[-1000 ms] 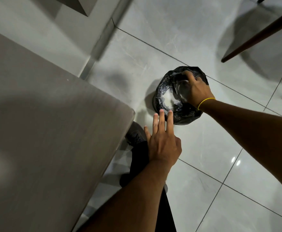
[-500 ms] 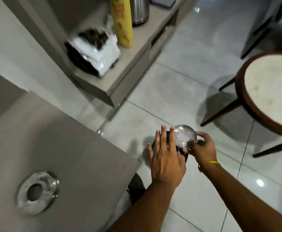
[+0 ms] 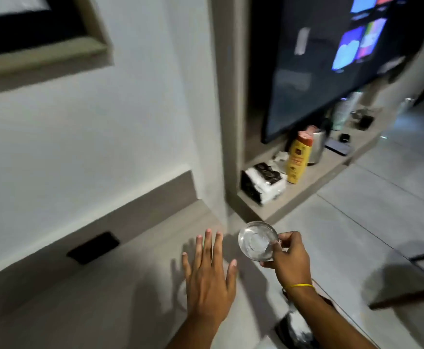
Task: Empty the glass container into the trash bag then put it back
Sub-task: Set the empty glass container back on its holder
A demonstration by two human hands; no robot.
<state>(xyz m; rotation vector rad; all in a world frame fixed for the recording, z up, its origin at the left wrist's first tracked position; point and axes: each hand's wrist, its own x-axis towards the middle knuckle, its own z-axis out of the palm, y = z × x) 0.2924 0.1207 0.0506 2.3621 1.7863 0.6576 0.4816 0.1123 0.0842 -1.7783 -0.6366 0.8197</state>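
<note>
Inventory, head view, as I read it.

1. Right hand: I see it clamped on the glass container, thumb over the near rim, fingers underneath. A yellow band circles the wrist.

2. Glass container: a clear round dish, held in the air with its mouth tilted toward the camera. I make out a pale smear on its bottom; whether anything loose lies in it I cannot tell. It hangs above the right edge of the tabletop, just beside the fingertips of the left hand and not touching them.

3. Left hand: fingers apart, flat, palm down, empty. It throws a shadow on the tabletop below; whether it rests on the surface I cannot tell.

4. Trash bag: black, on the floor at the bottom edge of the view, below the right forearm, with something white showing at its mouth.

5. Tabletop: grey, bare where visible, its far edge against the white wall.

6. Shelf: low, past the far right corner of the tabletop. It carries a yellow bottle standing upright, a black-and-white packet to its left and a metal jug behind it.

7. Screen: dark, above the shelf, with coloured tiles lit.

The frame is blurred.
</note>
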